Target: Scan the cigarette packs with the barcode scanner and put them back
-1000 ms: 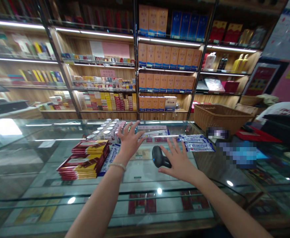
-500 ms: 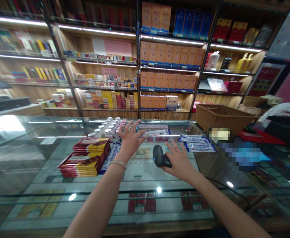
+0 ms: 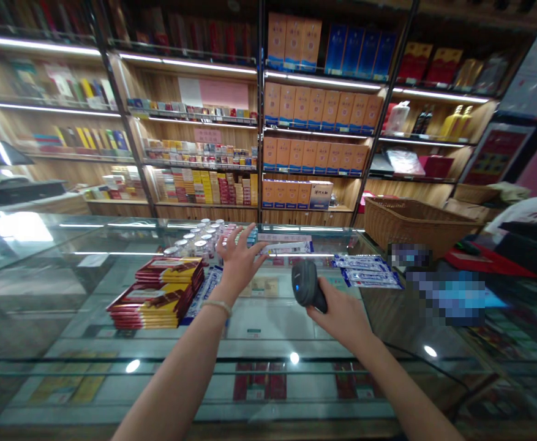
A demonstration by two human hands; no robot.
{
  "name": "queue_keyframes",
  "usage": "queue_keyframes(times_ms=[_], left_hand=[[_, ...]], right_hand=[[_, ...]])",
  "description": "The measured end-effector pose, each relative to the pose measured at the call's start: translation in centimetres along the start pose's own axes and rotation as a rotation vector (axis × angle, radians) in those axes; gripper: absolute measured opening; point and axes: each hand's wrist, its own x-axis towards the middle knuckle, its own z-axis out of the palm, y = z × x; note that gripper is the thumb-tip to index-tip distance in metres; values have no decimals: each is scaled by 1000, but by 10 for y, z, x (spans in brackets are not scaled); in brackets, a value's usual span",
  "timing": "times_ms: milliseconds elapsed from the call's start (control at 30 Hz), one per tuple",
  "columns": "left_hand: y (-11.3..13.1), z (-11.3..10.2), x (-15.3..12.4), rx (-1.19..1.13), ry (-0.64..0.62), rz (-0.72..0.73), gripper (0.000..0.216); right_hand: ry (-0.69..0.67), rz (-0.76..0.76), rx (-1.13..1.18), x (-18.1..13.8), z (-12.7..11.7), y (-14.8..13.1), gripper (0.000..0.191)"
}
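Observation:
My right hand (image 3: 344, 309) is wrapped round the handle of a black barcode scanner (image 3: 304, 283), held above the glass counter (image 3: 268, 318) with a small blue light showing. My left hand (image 3: 240, 254) is open, its fingers spread over small white-capped bottles (image 3: 201, 244) at the back of the counter. Its thumb tip is close to the near end of a long white and blue packet (image 3: 289, 247); whether they touch I cannot tell. Left of this hand lie stacks of red and yellow chocolate packs (image 3: 158, 294), beside blue and white packets (image 3: 206, 291) partly behind the wrist.
More blue and white packets (image 3: 371, 272) lie to the right, in front of a wicker basket (image 3: 415, 223). A black cable (image 3: 427, 361) runs along the counter at right. Lit shelves with orange boxes (image 3: 314, 107) and small cartons (image 3: 208, 187) fill the wall behind.
My right hand's fingers, spread before, have closed round the scanner's handle, and the scanner has tilted more upright and shifted right. My left hand stays nearly in place.

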Motion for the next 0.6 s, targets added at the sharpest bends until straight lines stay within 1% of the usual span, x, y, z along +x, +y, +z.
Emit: queue_keyframes(times_ms=[67,200,300,400,600], left_hand=[[-1,0,0,-16,-1,-9,19],[-2,1,0,-12,-5,-7,19],[-2,2,0,-8,-4,-3,20],[-3,3,0,-15,0,-5,21],[-3,3,0,-11,-6,-9,20]], right_hand=[[-22,17,15,-1,0,-2,25],[5,56,49,0,1,-1,30],[-3,79,73,2,-1,1,29],[-29,77,81,4,-1,2,29],[-26,99,98,5,1,3,33]])
